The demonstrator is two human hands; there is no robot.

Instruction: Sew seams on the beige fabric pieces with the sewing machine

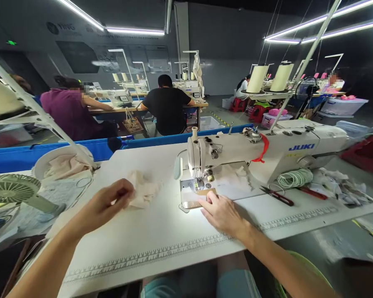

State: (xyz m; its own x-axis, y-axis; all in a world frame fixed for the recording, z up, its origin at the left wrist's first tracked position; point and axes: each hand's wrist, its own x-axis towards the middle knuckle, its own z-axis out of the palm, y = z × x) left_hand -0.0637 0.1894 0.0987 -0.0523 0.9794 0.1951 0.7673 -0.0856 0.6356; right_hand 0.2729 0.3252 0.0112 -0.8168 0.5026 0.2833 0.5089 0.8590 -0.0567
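Fingers of the right hand lie outspread at the front edge of the metal plate, just before the needle of the sewing machine. Left of the machine, the left hand is curled close beside pale cloth on the white surface; whether it grips any cannot be told. Snips and coiled cord lie by the machine's right-hand base.

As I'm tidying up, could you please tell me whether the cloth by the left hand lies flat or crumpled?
Crumpled: the cloth by the left hand shows uneven folds and an irregular outline.
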